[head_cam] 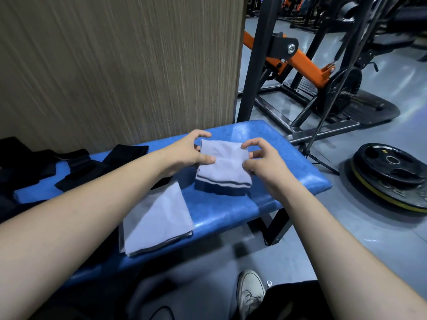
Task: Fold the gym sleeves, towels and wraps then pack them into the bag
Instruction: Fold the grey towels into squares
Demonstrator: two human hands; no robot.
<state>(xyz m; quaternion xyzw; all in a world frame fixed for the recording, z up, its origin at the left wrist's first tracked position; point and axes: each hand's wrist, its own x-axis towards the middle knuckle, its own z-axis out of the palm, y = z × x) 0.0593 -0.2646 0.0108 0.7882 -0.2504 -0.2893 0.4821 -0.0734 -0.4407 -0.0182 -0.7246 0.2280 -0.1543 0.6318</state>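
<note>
A: What are the hands doing?

B: Both are on a small folded towel [223, 167], pale grey with a dark stripe along its near edge, lying on the blue bench [288, 162]. The left hand [191, 151] has its thumb pressed flat on the towel's left side, with the other fingers curled above the far left corner. Whether those fingers pinch the cloth I cannot tell; the view is blurred there.

A: And the right?

B: The right hand [265, 162] sits at the towel's right edge, fingers bent like a claw, tips at the far right corner and the thumb at the cloth's side. It looks like a light pinch, not a full grip.

A: Anything else folded?

B: A second towel [157, 218], larger and plain grey, lies folded on the bench nearer than the left fingers, under the left forearm.

A: The wraps?

B: Dark wraps [92, 167] lie spread out on the bench, well to the left of the left hand. Beyond the right fingers, on the floor, lies a weight plate [390, 167], and a shoe [250, 292] shows below the right forearm.
</note>
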